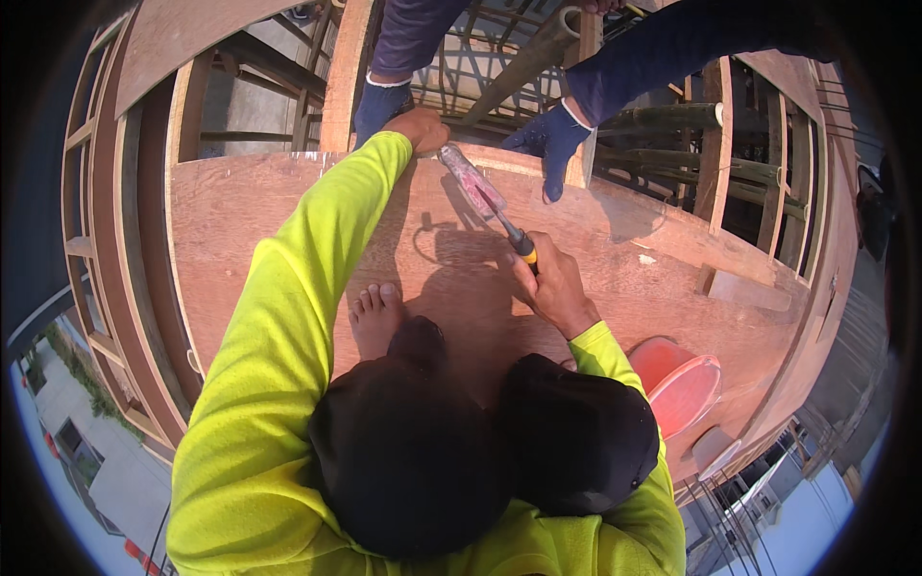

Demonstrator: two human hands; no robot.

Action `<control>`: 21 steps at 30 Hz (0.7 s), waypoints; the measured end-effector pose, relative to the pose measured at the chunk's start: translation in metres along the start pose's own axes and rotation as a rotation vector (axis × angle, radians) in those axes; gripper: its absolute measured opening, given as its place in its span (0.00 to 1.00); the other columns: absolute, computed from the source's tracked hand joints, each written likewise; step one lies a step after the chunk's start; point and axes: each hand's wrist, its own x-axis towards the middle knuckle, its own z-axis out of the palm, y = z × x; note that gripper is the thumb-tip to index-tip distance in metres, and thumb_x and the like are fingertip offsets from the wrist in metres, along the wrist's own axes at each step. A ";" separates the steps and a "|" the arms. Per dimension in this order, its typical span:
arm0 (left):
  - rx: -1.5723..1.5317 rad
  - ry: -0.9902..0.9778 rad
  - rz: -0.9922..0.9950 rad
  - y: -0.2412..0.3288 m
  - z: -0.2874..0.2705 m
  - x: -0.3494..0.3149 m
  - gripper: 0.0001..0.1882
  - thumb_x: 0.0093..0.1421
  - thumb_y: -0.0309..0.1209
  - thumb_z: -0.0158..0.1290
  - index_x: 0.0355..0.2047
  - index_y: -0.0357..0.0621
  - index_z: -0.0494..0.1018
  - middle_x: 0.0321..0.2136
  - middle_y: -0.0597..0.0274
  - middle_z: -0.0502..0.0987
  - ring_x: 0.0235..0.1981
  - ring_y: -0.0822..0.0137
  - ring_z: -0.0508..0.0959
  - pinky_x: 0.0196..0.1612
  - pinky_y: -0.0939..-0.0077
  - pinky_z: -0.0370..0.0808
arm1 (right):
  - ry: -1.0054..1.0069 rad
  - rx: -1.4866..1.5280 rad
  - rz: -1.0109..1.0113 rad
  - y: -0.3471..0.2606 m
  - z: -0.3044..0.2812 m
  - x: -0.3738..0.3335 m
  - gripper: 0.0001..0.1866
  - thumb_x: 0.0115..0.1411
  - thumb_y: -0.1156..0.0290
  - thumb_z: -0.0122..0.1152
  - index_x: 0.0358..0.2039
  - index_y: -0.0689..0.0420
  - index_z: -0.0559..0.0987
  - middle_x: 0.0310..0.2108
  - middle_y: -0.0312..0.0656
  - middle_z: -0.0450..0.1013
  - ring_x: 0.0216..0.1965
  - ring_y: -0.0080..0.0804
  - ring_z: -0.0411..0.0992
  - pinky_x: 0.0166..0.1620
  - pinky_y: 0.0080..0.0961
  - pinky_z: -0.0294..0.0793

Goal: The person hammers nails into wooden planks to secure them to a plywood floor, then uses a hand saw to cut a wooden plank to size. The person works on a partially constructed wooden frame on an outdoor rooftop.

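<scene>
My right hand (555, 288) is wrapped around the black-and-yellow handle of a hammer (520, 244). Its worn, pinkish-grey head reaches toward the far edge of a brown plywood sheet (259, 230). At that edge my left hand (420, 128) is closed, its fingers pinched close to the hammer head; whatever they hold is too small or hidden to make out. A co-worker's blue-gloved hand (380, 108) is right beside my left hand. The co-worker's other gloved hand (555, 144) lies on the sheet's far edge, right of the hammer.
I crouch barefoot on the plywood, one foot (375, 317) showing. A red bowl-like container (680, 389) sits at my right. Past the far edge is an open frame of timber beams (715, 144) and poles (523, 62) with gaps between. A short wood offcut (749, 289) lies right.
</scene>
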 end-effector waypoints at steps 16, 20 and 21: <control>-0.375 0.989 -0.103 0.085 0.067 -0.027 0.25 0.65 0.43 0.52 0.53 0.34 0.78 0.54 0.38 0.78 0.59 0.39 0.73 0.64 0.50 0.66 | 0.401 0.643 0.778 0.066 -0.048 -0.123 0.09 0.68 0.74 0.61 0.46 0.57 0.72 0.26 0.29 0.69 0.21 0.16 0.66 0.22 0.18 0.68; -0.263 1.080 -0.216 0.120 0.107 -0.053 0.35 0.59 0.42 0.56 0.63 0.35 0.68 0.65 0.42 0.66 0.70 0.42 0.58 0.70 0.39 0.51 | 0.393 0.618 0.768 0.099 -0.092 -0.085 0.10 0.66 0.74 0.60 0.46 0.57 0.72 0.22 0.31 0.69 0.17 0.18 0.67 0.20 0.20 0.69; -0.221 1.059 -0.228 0.125 0.107 -0.050 0.37 0.58 0.43 0.56 0.64 0.35 0.67 0.66 0.42 0.65 0.70 0.43 0.58 0.70 0.38 0.50 | 0.388 0.611 0.769 0.109 -0.106 -0.079 0.10 0.66 0.74 0.60 0.46 0.56 0.72 0.20 0.31 0.68 0.16 0.19 0.66 0.21 0.20 0.70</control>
